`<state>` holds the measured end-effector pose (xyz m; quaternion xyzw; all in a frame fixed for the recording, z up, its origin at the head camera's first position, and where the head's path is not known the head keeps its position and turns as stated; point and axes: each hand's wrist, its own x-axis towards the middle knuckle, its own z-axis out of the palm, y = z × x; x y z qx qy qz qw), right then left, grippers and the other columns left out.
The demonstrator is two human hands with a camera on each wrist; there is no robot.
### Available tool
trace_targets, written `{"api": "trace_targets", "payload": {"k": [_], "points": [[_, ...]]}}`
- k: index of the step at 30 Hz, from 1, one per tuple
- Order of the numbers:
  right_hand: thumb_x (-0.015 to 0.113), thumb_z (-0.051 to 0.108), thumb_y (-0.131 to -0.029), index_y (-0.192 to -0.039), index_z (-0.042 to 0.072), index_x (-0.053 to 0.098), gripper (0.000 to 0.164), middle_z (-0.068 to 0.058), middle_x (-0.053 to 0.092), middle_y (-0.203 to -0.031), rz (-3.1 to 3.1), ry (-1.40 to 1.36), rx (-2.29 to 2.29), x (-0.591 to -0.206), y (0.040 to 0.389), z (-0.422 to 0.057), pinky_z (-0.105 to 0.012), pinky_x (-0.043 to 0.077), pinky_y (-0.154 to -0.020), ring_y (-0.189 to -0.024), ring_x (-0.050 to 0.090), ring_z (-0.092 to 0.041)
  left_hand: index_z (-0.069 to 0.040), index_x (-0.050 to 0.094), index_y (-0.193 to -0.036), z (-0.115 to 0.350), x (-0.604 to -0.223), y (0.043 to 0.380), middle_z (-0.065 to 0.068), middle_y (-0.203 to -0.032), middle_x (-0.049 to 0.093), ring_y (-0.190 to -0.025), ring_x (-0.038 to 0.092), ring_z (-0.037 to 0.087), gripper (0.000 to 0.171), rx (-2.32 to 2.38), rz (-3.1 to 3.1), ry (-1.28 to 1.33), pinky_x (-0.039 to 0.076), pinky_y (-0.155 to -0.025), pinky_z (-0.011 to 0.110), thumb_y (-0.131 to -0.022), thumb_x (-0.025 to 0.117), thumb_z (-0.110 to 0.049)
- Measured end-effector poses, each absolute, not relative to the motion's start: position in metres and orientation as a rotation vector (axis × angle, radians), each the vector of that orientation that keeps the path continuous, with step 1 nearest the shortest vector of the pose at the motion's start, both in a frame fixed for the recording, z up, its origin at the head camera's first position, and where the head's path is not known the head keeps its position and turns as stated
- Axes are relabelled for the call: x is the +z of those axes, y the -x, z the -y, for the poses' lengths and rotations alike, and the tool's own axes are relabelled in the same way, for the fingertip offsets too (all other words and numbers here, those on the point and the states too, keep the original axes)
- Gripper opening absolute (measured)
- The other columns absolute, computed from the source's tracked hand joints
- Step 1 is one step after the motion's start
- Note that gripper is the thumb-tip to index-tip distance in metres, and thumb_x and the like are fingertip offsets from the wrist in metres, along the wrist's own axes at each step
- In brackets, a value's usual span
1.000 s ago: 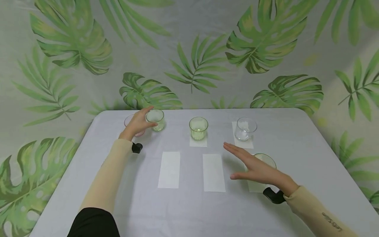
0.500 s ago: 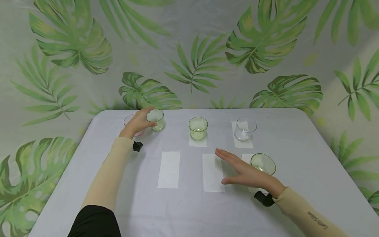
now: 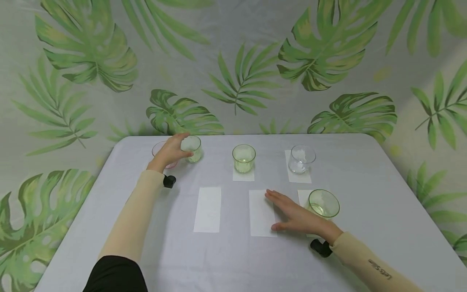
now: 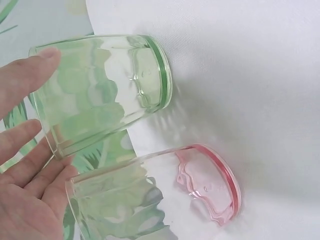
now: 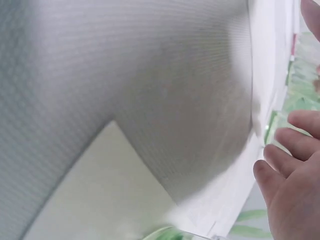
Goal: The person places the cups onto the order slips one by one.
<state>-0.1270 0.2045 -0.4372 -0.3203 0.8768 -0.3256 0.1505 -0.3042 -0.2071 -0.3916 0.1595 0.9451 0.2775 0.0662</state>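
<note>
At the back left of the table, my left hand holds a green-tinted glass, thumb on one side of its rim and fingers on the other. A pink-based glass stands close beside it, partly hidden behind that hand in the head view. My right hand hovers with its fingers spread over the right edge of a white paper strip. It holds nothing. Just beyond its wrist is another green glass, standing on a paper strip and partly covered by the hand.
Farther back, a yellow-green glass and a clear glass stand on paper strips. One more white strip lies left of centre. A leaf-patterned cloth hangs behind the white-covered table.
My right hand has moved left and a little toward me, uncovering more of the green glass on the right. The left hand has stayed at its glass.
</note>
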Motion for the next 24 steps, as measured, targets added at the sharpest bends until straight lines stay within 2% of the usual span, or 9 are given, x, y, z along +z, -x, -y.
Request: {"api": "trace_targets", "payload": {"k": [4,8,16,24], "points": [[0.074,0.031,-0.084,-0.148,-0.006,0.023,0.090,-0.023,0.017,-0.154,-2.530,0.918,-0.906,-0.440,0.126,-0.204,-0.057,0.018,-0.110,-0.141,0.014,-0.041,0.002,0.030,-0.147,0.207,-0.391,0.301,0.024,-0.150,0.028,-0.139,0.018,0.042,0.078,0.854,-2.860,-0.459,0.019,-0.112,0.054,-0.086,0.073,-0.019],[0.074,0.033,-0.083,-0.148,-0.006,0.024,0.091,-0.022,0.017,-0.155,-2.544,0.895,-0.879,-0.445,0.124,-0.205,-0.057,0.018,-0.110,-0.141,0.013,-0.041,0.001,0.032,-0.147,0.203,-0.391,0.294,0.023,-0.149,0.030,-0.138,0.021,0.041,0.077,0.911,-2.874,-0.467,0.021,-0.111,0.054,-0.085,0.074,-0.020],[0.073,0.033,-0.084,-0.148,-0.006,0.024,0.089,-0.022,0.018,-0.155,-2.553,0.889,-0.881,-0.449,0.122,-0.205,-0.057,0.018,-0.110,-0.140,0.013,-0.041,0.002,0.039,-0.143,0.198,-0.394,0.279,0.022,-0.140,0.042,-0.128,0.039,0.037,0.073,1.049,-2.934,-0.594,0.031,-0.105,0.052,-0.083,0.075,-0.019],[0.074,0.028,-0.084,-0.147,-0.007,0.025,0.087,-0.021,0.019,-0.154,-2.587,0.886,-0.840,-0.451,0.123,-0.202,-0.056,0.019,-0.110,-0.140,0.015,-0.041,0.000,0.042,-0.142,0.193,-0.396,0.260,0.019,-0.138,0.046,-0.123,0.045,0.035,0.073,1.147,-2.930,-0.699,0.037,-0.101,0.049,-0.081,0.077,-0.018]]}}
